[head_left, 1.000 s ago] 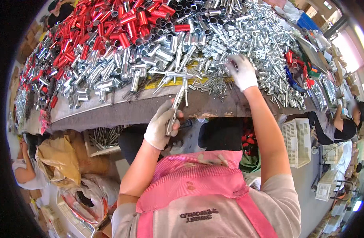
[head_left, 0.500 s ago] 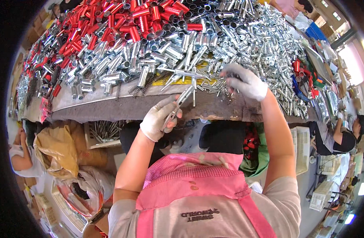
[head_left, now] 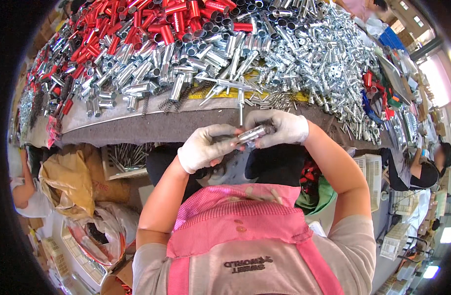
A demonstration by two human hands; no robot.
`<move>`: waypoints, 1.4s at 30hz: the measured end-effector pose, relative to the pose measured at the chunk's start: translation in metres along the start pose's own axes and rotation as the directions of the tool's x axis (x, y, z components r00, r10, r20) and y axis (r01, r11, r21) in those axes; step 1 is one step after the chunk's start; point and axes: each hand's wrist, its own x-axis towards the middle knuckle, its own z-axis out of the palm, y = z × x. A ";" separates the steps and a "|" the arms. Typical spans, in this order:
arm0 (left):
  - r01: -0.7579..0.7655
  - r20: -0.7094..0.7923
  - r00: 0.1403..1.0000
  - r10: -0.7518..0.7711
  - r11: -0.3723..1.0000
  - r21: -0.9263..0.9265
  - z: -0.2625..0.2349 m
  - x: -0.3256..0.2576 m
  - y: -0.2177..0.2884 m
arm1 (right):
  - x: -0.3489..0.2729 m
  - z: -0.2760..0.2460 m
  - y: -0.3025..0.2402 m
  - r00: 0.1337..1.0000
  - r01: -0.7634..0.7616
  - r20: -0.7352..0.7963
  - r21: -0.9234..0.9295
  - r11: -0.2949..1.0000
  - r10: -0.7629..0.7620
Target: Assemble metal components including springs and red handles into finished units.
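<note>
A shiny silver metal tube (head_left: 253,134) lies between my two gloved hands, just off the table's front edge. My left hand (head_left: 205,148), in a white glove with bare fingertips, is closed on the tube's left end. Around its right end are the fingers of my right hand (head_left: 284,129), whose white glove is blackened at the fingers. Whether a small part sits between the right fingertips is hidden. Beyond the hands, a thin silver rod assembly (head_left: 240,101) points toward me on the table edge, beside several crossed rods (head_left: 215,89).
A heap of silver tubes (head_left: 137,73), red tubes (head_left: 171,22) and small metal fittings (head_left: 329,59) covers the table. Coil springs (head_left: 169,104) lie near its grey cloth edge (head_left: 112,129). Below are a crate of rods (head_left: 129,160) and a yellow sack (head_left: 68,179). Another person (head_left: 422,167) sits at right.
My right hand has come down and left from above the small parts to the tube. My left hand has shifted slightly right, and the tube has tilted nearer to level.
</note>
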 end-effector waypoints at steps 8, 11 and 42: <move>0.020 0.010 1.000 -0.021 0.999 0.046 -0.013 -0.008 0.007 | 0.000 -0.033 -0.033 0.972 -0.184 -0.036 -0.736 0.651 0.233; -0.123 -0.255 0.949 0.187 0.962 0.245 -0.016 0.002 -0.013 | 0.007 -0.090 -0.036 0.783 -0.621 -0.584 -0.744 0.247 0.213; -0.124 -0.212 0.977 0.018 0.860 -0.495 -0.007 0.005 -0.015 | 0.040 -0.009 0.004 0.710 0.626 -0.703 0.611 0.484 -0.031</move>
